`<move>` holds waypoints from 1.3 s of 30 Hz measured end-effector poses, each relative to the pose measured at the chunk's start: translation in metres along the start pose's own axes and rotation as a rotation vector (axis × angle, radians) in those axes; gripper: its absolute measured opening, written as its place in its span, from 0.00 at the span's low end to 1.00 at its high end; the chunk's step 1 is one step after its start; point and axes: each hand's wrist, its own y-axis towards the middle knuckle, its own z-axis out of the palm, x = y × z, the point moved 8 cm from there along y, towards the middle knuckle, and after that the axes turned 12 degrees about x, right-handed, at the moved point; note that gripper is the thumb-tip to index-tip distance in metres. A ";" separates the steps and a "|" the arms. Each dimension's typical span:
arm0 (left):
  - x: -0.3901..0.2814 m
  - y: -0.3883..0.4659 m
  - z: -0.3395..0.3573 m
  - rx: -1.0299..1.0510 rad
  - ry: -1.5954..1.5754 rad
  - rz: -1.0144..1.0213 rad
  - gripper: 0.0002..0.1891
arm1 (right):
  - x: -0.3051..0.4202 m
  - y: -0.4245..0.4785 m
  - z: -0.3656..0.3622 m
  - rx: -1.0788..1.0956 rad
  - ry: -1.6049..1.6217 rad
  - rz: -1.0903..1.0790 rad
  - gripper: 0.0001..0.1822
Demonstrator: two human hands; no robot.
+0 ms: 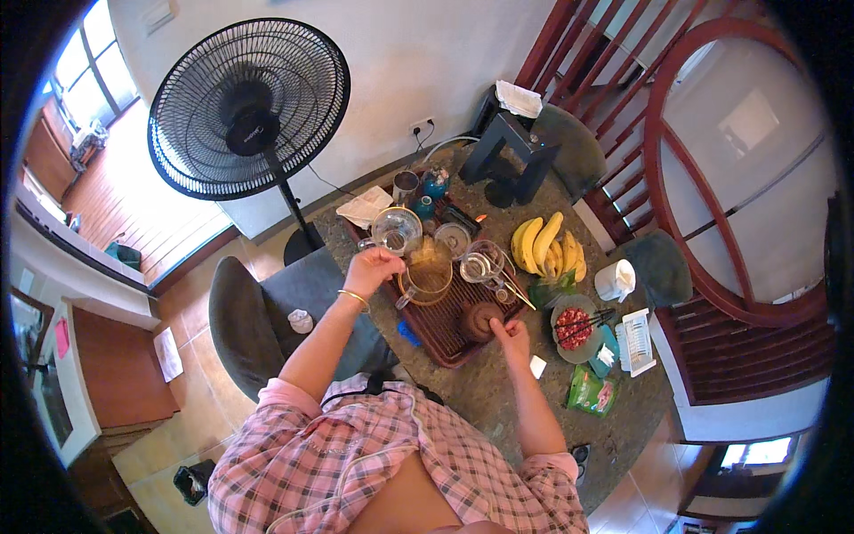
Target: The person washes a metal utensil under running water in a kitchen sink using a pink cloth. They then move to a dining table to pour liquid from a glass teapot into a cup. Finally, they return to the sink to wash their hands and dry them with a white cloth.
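Note:
My left hand (375,268), wrist in a gold bangle, is over the left edge of a dark slatted tea tray (437,334). Its fingertips are pinched together beside a glass pitcher (427,277) and a clear glass vessel (397,230); whether they hold anything small is unclear. My right hand (512,340) pinches the near right side of a brown clay teapot (482,322), probably at its handle, which the fingers hide. The teapot stands at the tray's near right corner. Another glass vessel (482,260) and a round clear lid (452,240) are farther back on the tray.
Right of the tray lie bananas (547,247), a bowl of red pieces (575,328) with dark tongs or sticks across it, a green packet (591,392), a white tissue roll (614,280) and a white rack (637,342). A grey chair (243,327) and black standing fan (250,110) are left.

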 end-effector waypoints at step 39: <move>0.025 0.019 -0.013 -0.153 0.587 -0.121 0.11 | 0.314 0.014 0.024 -0.016 -1.164 -0.570 0.25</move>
